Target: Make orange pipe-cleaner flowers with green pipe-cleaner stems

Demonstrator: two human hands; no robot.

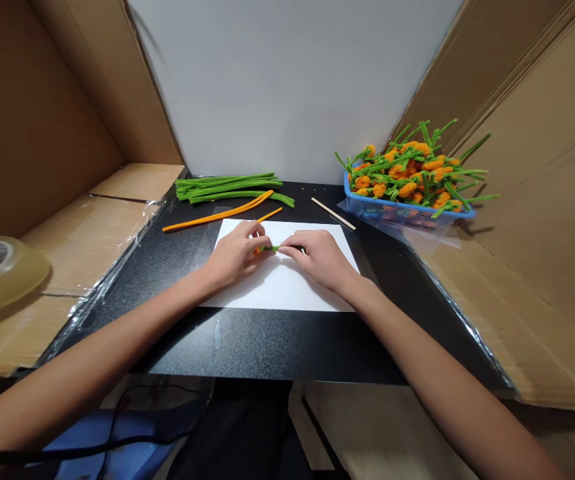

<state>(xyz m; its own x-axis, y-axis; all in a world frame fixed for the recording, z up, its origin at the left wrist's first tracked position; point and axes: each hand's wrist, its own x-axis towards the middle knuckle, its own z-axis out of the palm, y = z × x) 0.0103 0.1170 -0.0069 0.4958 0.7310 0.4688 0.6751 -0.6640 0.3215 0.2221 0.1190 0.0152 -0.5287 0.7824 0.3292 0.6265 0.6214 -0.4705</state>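
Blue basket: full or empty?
Full: orange and green pieces heap above the rim of the blue basket, green ends sticking out.

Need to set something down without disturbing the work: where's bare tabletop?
Bare room: middle front of the black tabletop, between the white paper and the front edge. Crowded: the paper, under left hand and right hand; the back, with green pipe cleaners, orange pipe cleaners, wooden stick, blue basket.

I find a speckled black tabletop (pixel 182 340) before me, its far edge against a plain pale wall (pixel 247 80) bearing a soft shadow. Brown cardboard panels, left (pixel 32 113) and right (pixel 532 167), stand beyond its side edges; light glares near its front edge, below which I note pale beige flooring (pixel 367 427).
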